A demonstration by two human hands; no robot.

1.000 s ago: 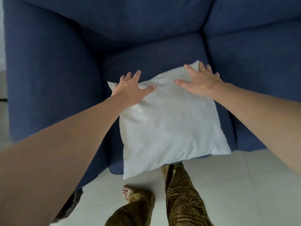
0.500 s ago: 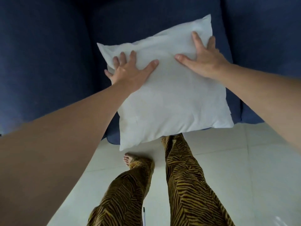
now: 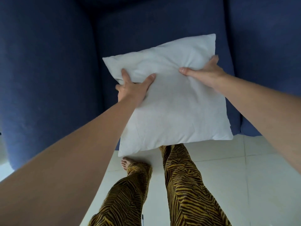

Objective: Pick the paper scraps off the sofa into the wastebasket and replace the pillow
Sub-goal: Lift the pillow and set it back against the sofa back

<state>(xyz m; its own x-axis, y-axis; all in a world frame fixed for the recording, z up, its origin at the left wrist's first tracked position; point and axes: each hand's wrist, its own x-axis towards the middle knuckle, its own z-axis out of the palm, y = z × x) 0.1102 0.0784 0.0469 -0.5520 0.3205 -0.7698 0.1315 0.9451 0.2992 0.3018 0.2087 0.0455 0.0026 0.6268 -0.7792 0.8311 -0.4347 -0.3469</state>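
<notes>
A white square pillow (image 3: 171, 103) sits tilted over the front of the blue sofa seat (image 3: 146, 30), its near edge hanging past the seat over the floor. My left hand (image 3: 133, 88) grips its far left side, thumb on top and fingers curled under the edge. My right hand (image 3: 203, 74) pinches the far right part, bunching the fabric. No paper scraps and no wastebasket are in view.
The sofa's thick left armrest (image 3: 45, 79) rises at the left and another blue cushion (image 3: 263, 54) lies at the right. My legs in striped trousers (image 3: 179, 185) stand on the pale tiled floor (image 3: 244, 176). A small dark pen-like object (image 3: 142, 220) lies on the floor.
My hands went from lying flat on the pillow to gripping its far part. The pillow's far edge has bunched and come up off the seat.
</notes>
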